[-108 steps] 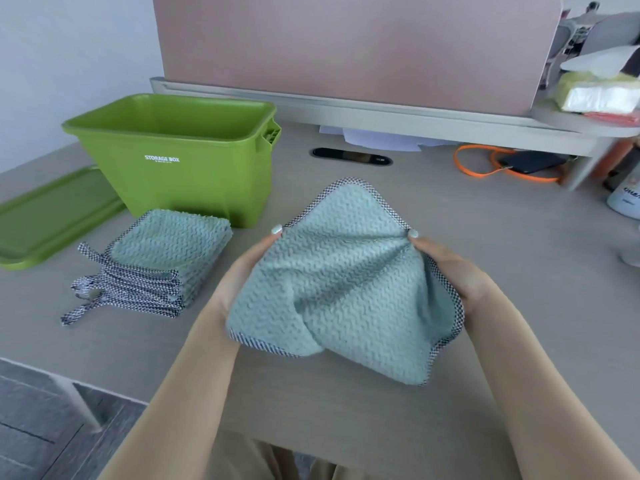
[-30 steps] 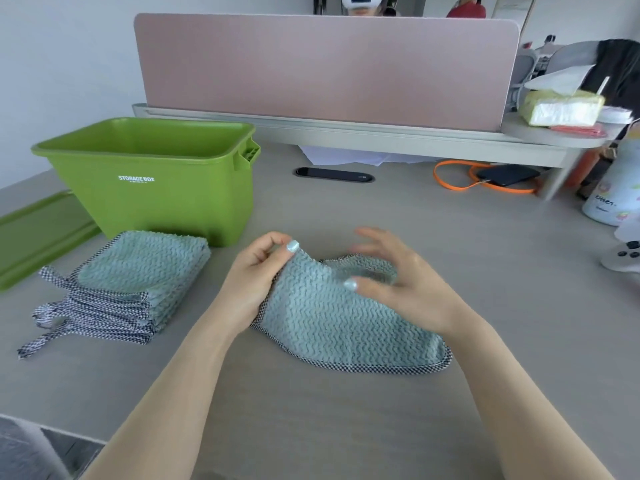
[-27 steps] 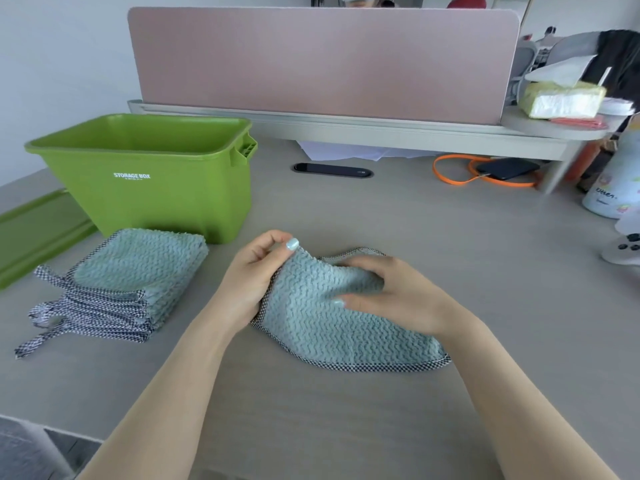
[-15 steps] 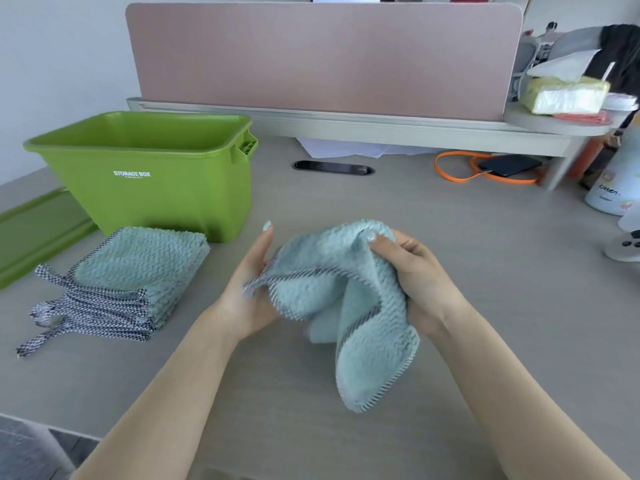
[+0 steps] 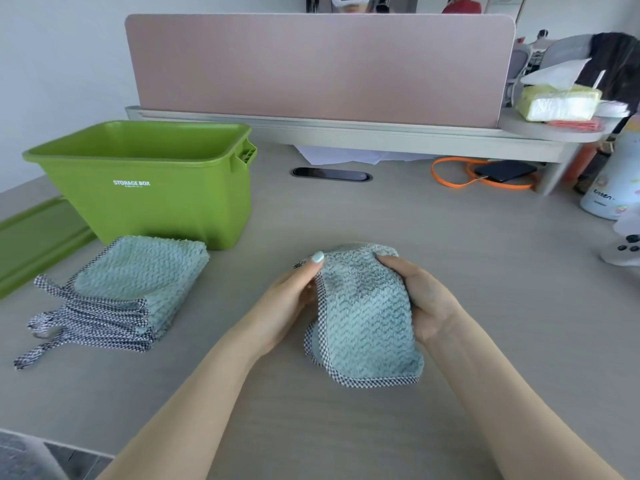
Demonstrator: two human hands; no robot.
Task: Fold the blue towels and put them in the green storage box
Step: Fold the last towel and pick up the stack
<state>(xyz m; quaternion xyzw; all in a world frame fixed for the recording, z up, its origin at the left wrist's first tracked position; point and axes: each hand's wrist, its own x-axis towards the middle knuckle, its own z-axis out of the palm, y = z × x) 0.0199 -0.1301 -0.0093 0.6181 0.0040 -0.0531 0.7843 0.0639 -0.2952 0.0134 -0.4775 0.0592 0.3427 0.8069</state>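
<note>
Both hands, your left hand (image 5: 292, 299) and right hand (image 5: 427, 299), grip the folded blue towel (image 5: 363, 323); keep its edges lined up and press it flat.

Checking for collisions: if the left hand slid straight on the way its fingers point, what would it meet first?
The left hand points forward and rightward, already holding the folded towel with the right hand. Beyond that lies bare desk, though depth is uncertain.
</note>
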